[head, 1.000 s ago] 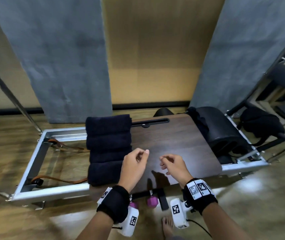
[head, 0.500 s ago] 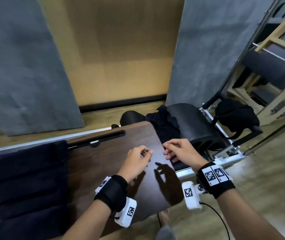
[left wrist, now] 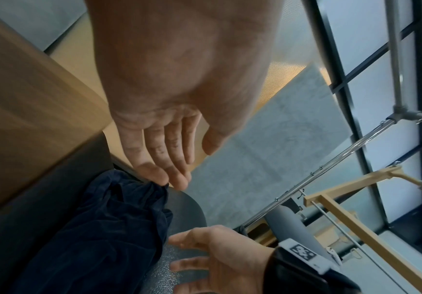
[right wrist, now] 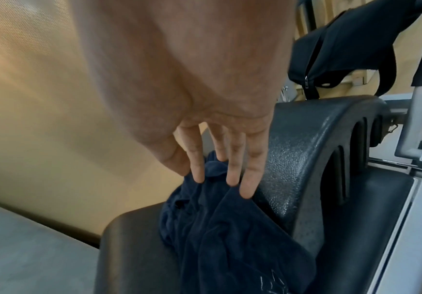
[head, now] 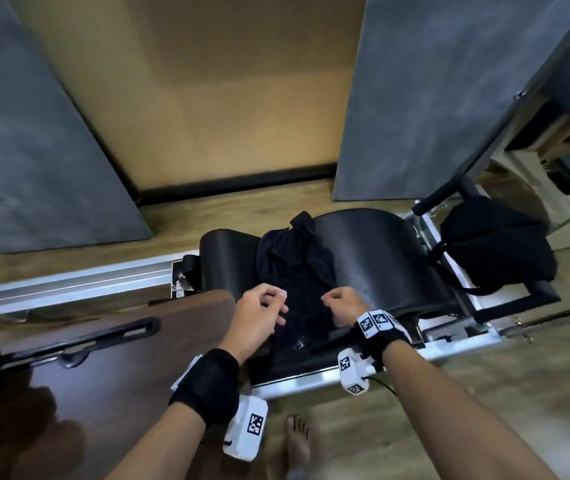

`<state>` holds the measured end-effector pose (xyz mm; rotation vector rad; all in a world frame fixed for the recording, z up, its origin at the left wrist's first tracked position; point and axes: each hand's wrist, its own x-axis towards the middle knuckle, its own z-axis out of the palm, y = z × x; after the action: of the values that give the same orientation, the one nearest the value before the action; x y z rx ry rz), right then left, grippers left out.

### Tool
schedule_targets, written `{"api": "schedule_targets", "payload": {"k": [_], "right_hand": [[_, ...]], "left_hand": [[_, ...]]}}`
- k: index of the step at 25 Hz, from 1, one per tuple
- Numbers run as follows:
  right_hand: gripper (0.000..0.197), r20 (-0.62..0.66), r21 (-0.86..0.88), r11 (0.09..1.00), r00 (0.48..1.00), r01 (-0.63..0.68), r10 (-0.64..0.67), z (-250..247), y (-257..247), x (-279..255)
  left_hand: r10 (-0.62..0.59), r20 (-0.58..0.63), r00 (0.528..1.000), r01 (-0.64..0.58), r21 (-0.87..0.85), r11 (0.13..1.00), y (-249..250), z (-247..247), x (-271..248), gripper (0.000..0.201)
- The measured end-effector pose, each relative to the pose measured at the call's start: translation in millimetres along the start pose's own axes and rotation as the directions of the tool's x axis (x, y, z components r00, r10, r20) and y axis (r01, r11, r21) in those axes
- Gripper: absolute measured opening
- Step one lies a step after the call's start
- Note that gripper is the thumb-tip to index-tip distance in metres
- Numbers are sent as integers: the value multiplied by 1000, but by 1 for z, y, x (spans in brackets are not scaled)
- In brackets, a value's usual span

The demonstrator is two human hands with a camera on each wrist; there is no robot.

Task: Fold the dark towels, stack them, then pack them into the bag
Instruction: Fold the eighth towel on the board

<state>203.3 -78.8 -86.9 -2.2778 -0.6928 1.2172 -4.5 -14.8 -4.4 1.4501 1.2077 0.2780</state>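
Both hands (head: 297, 311) open above towel (head: 294, 271)

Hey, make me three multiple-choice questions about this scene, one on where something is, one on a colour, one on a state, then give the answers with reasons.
1. Where does the crumpled towel lie?
A. on the brown board
B. draped over the black arched pad
C. inside the bag

2. What colour is that towel?
A. white
B. dark navy
C. red

3. What are the left hand and right hand doing?
A. both empty, just above the towel
B. both lifting the towel
C. zipping the black bag

Answers: 1 B, the cloth hangs down the pad's curve. 2 B, the wrist views show deep blue cloth. 3 A, the fingers are loose, with no cloth gripped.
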Motion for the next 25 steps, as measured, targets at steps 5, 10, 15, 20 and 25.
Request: {"api": "schedule_targets", "payload": {"k": [5,10,15,20,25], "right_hand": [[40,93,-135,990,995,-34,46,-1,-5,61],[44,19,176,976,992,-129,128,-7,4,88],[36,77,824,556,993,-114,88,-33,-20,81],[43,47,916,398,976,43,-214,-78,-59,44],[38,4,888,397,858,233,-513,-112,-90,-36]], "left_hand": [[-47,-23,999,47,1,999,13,20,45,15],[-70,-52,996,69,-12,998,19,28,66,15],[-78,-51,996,79,11,997,13,37,65,15],[4,-28,1000,-3,21,1000,18,37,49,12],[341,-46,939,-340,44,940,51,37,12,49]]}}
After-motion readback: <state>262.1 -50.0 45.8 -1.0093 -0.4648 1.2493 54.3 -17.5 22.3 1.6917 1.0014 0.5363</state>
